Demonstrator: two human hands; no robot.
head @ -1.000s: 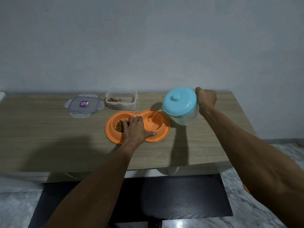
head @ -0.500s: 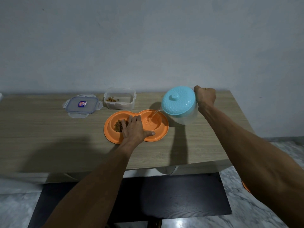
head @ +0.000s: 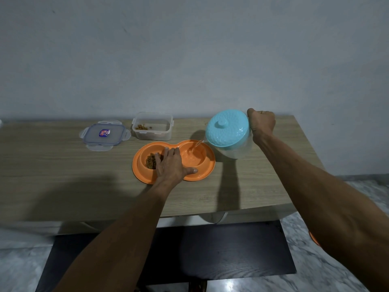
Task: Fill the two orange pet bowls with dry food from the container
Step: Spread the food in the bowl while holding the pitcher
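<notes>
Woodgrain table [head: 63, 186]; left hand [head: 170, 167] flat on glossy orange double bowl [head: 202, 175]; right hand [head: 262, 125] gripping dimpled-lid jug [head: 227, 131].

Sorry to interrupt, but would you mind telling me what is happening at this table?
A person is tipping a clear jug with a blue lid with the right hand, pouring a thin stream of water into the right well of the orange double bowl. The left hand steadies the bowl. The left well holds dry food; the open container is nearly empty.
</notes>
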